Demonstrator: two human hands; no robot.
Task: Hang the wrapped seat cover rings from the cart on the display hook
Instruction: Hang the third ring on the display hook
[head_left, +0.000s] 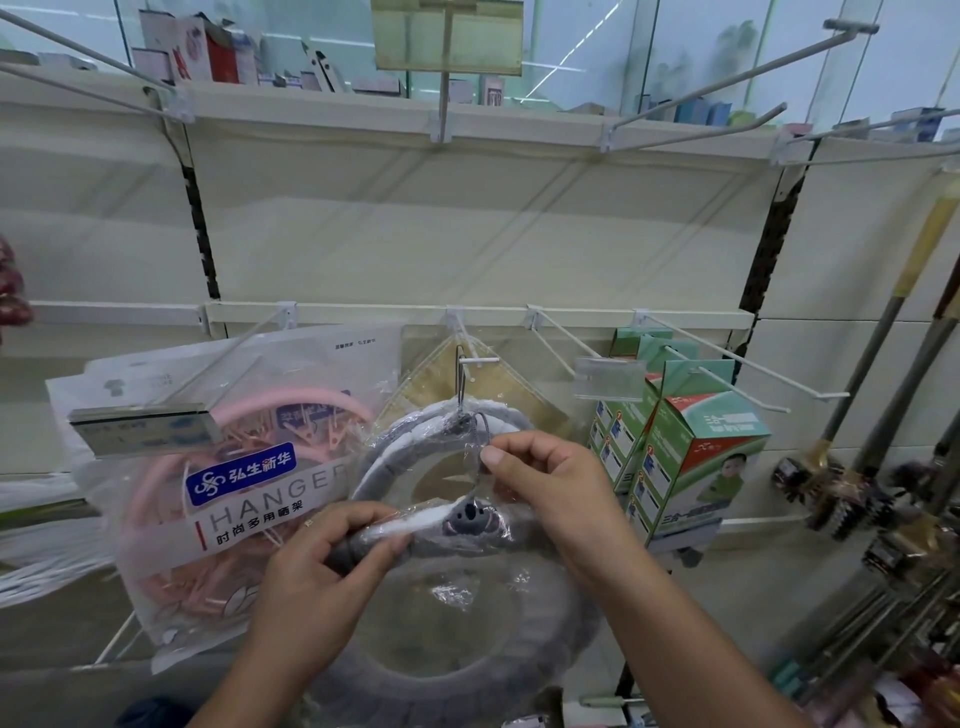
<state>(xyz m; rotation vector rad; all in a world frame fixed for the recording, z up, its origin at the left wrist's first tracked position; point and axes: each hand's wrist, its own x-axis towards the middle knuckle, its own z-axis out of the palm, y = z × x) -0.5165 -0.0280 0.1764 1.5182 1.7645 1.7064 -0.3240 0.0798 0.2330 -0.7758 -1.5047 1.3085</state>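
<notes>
Head view shows the left hand (317, 571) with its grip closed around the top of a grey wrapped seat cover ring (467, 639), held in front of the shelf wall, while the right hand (550, 488) pinches the thin cord (480, 470) at its top between thumb and forefinger. Just behind, another wrapped ring (395, 457) hangs from the display hook (475, 360). A pink hanger pack (234, 467) hangs to the left and green boxes (696, 457) to the right.

Even, soft indoor light; wide-angle bending and blur toward the edges.
</notes>
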